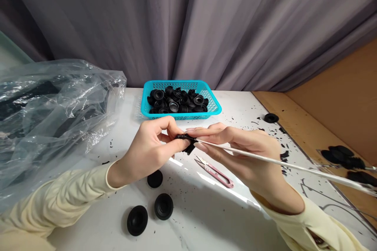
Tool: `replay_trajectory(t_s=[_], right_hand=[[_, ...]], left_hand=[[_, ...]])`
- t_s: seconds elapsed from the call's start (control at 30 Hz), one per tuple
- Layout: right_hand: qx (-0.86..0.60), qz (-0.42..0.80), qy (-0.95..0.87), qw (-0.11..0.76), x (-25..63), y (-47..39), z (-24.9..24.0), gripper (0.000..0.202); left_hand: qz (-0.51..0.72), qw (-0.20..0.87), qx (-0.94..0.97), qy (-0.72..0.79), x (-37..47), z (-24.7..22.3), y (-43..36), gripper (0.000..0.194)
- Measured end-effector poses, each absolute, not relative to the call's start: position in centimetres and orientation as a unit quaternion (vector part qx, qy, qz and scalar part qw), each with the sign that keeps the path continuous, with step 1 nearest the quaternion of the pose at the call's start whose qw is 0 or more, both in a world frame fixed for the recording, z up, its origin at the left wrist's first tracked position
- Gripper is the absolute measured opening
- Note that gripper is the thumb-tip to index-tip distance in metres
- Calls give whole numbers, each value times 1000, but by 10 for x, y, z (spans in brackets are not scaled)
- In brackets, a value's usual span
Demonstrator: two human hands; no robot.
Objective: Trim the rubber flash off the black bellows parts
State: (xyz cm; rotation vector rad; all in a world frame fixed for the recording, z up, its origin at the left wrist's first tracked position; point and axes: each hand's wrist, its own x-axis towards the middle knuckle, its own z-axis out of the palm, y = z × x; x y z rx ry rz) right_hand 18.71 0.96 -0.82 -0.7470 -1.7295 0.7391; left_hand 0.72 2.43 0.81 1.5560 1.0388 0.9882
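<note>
In front of the blue basket, my left hand [154, 151] pinches a small black rubber piece [188, 147] between thumb and fingers. My right hand [247, 153] is closed at the piece's other side, its fingertips touching it. A long, thin whitish rod or cord [265, 159] runs from the piece past my right fingers to the lower right; whether those fingers grip it is hard to see. Below the hands lie pink-handled thread snips [216, 173]. Three round black rubber caps, among them a front one [137, 220] and a middle one [163, 206], rest on the table nearer me.
A blue basket [181, 117] full of ribbed black rubber parts stands at the back. Clear plastic bagging [61, 113] covers the left. Black scraps [284, 155] and a black ring [271, 118] lie at right, beside a brown board [332, 133] with more black pieces.
</note>
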Motion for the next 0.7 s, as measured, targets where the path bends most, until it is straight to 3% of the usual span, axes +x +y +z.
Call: replay_trajectory(t_s=[0.5,0.7], right_hand=[[-301,273,-751,520,189,12,-10,13],[-316,203,-769,516,187,12,-10,15]], left_hand=[[409,496,635,428,8,6,25,18],[406,494,637,432,8,6,26,17]])
